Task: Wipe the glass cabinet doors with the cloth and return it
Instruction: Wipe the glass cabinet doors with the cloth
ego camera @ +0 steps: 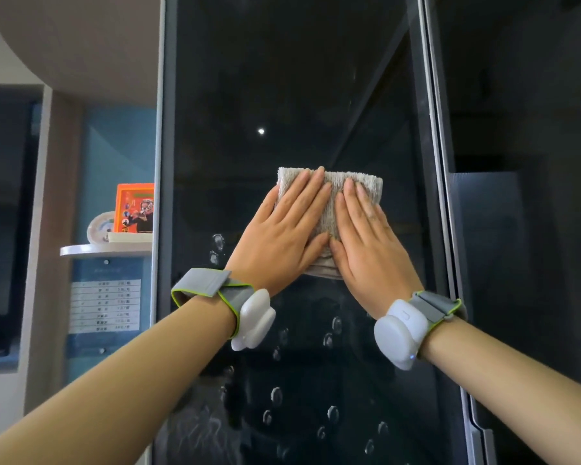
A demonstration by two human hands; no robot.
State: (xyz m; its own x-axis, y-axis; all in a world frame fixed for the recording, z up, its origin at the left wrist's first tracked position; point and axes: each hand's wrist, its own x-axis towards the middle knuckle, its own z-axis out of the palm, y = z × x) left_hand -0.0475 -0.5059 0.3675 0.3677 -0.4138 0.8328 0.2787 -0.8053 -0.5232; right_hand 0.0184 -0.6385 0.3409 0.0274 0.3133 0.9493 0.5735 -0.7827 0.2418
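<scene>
Off to my left a small shelf [104, 250] carries an orange box [135, 208] and a plate [99, 226]; none of that concerns the wiping. My left hand [279, 236] lies flat, fingers spread, pressing the left half of the grey cloth [336, 193] against the glass door [282, 95]. My right hand [371, 243] lies flat beside it on the cloth's right half, thumbs almost touching; neither hand grips, both simply pin the folded cloth to the pane about midway up. Below my wrists the glass shows smudgy droplet marks [329, 340], so I judge that area needs passes yet. To do this well I would keep even pressure through both palms, move in overlapping strokes, and carry the cloth right out to the door frame [431, 162] on my right.
</scene>
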